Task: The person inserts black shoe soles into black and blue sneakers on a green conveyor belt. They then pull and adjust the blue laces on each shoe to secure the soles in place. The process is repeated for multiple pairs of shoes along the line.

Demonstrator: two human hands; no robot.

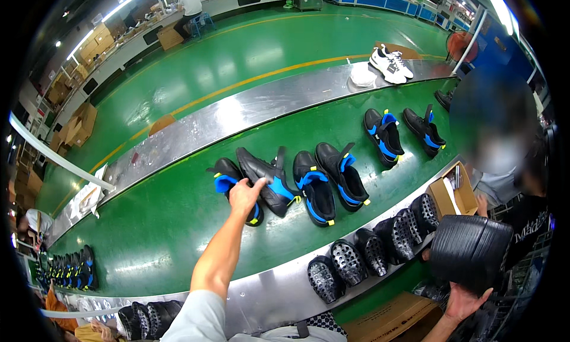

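Held ridged black bundle (472, 247) in right hand (465, 301), left hand (241, 196) on black-blue shoe (225, 183), clasp unclear. Had two more pairs (339, 171) laid out, perforated black shells (347, 263) left outside.

Ahead of the left fingers (259, 185) and well to their right, white sneakers (389, 68) stand on a steel ledge (225, 114), a red fan (458, 42) beyond them, while far ahead-left of the fingers an open cardboard box (81, 126) sits on green floor (249, 58).

Shoes (343, 174) on belt (178, 211); shells (347, 262) on near ledge (261, 300); box (442, 199) right of shells; sneakers (389, 68) on far ledge (237, 116).
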